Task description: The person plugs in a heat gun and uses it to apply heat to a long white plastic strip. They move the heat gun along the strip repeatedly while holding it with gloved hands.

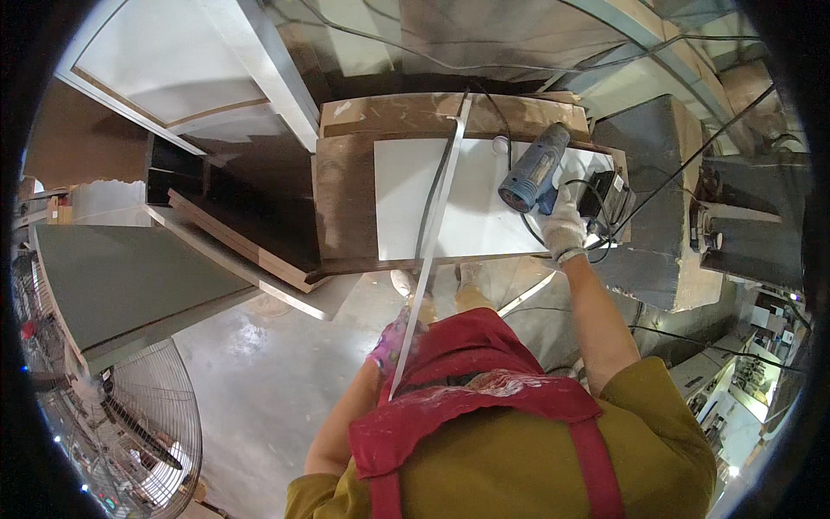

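A long, narrow white strip [443,193] crosses the bench and runs down over my red apron. My left hand [399,339], in a pink patterned glove, is closed around the strip close to my body. On the right, my right hand [565,227] wears a white knit glove and grips the handle of a blue heat gun [533,169]. The gun's round rear end faces toward me and its nozzle points away. Beneath both lies a white panel [402,199] on a brown wooden bench [346,195]. Part of the gun's handle is hidden by my glove.
Beside my right hand sits a black device [608,197] with cords. A small round white container [500,144] stands near the gun. Stacked boards [246,242] lean on the left, by a large caged fan [147,424]. Dark boxes [648,199] are at the right.
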A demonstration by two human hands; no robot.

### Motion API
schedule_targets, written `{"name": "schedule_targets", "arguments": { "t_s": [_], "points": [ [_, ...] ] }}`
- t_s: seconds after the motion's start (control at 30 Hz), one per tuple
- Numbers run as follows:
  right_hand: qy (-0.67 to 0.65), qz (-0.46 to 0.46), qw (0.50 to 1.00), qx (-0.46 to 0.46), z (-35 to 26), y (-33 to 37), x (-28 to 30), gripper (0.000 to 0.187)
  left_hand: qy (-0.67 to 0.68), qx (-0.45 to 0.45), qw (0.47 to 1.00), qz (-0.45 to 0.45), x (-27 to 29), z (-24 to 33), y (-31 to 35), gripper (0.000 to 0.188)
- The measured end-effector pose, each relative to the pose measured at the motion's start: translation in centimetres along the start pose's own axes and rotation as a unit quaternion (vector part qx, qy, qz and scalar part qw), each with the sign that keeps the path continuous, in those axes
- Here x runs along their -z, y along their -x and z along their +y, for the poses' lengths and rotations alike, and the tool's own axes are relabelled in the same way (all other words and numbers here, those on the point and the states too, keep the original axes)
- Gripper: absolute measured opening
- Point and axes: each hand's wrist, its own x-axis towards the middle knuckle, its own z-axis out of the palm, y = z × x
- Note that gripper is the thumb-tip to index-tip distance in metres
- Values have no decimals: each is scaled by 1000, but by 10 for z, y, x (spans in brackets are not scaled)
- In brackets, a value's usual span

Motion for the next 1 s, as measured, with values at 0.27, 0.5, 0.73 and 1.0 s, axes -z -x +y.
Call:
{"name": "schedule_targets", "arguments": {
  "t_s": [0.27,0.5,0.73,1.0],
  "points": [
    [-480,-32,872,92,22,56,80,28,21,58,997,53,0,-4,-5,70],
    [-608,-91,770,169,1,94,151,36,9,75,995,61,-7,-17,-22,69],
    [-471,-186,853,127,-45,105,155,22,-67,-4,994,81,-22,-6,-2,67],
    [-470,-302,819,129,-61,89,151,30,0,-3,996,84,-20,-13,-13,67]
  ]
}}
